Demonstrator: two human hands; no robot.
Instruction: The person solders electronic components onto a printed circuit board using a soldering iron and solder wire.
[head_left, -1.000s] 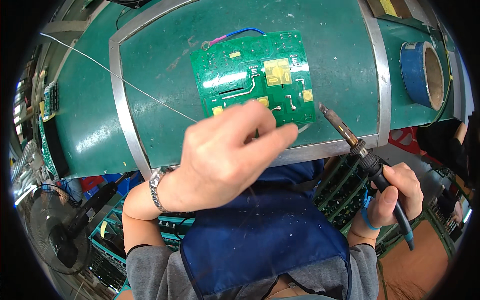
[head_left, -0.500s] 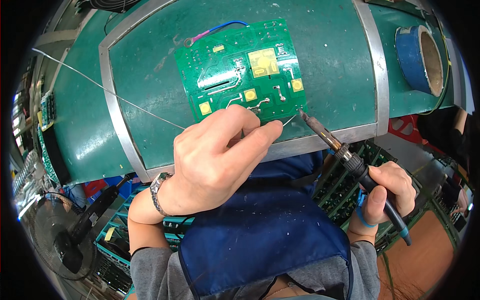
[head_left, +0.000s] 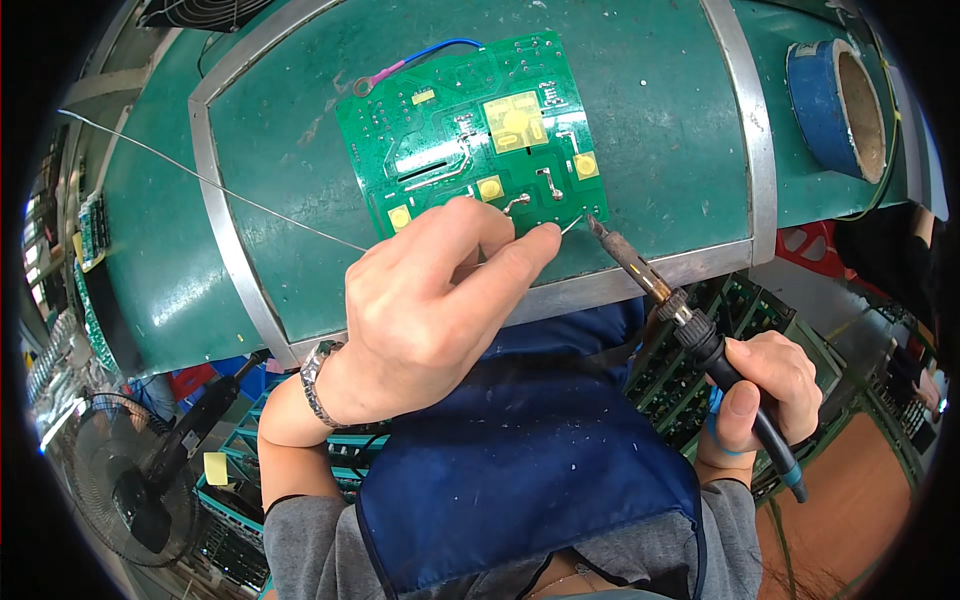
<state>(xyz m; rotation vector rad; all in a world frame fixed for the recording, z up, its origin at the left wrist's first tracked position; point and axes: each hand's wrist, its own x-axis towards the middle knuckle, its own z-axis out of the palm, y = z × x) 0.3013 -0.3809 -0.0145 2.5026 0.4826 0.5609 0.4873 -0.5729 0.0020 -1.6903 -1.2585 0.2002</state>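
A green circuit board (head_left: 440, 130) with yellow square patches lies on the green work surface, and a blue wire (head_left: 440, 47) with a ring terminal is attached along its far edge. My left hand (head_left: 430, 285) is closed on a strand of solder wire (head_left: 230, 187), pinched between thumb and fingers; the short end points at the board's near right corner. The long end trails off to the far left. In my right hand (head_left: 775, 385) is a soldering iron (head_left: 690, 325), its tip at that same corner, close to the solder end. My left hand covers part of the board's near edge.
A metal frame (head_left: 745, 120) borders the work surface. A blue-sided roll (head_left: 835, 110) stands at the right. To the lower left is a black fan (head_left: 130, 480), beside teal racks (head_left: 235, 500). A dark blue apron (head_left: 530, 450) covers my lap.
The solder end and the iron tip have shifted slightly left and up, with the tip still at the board's corner. The board appears slightly further left in view.
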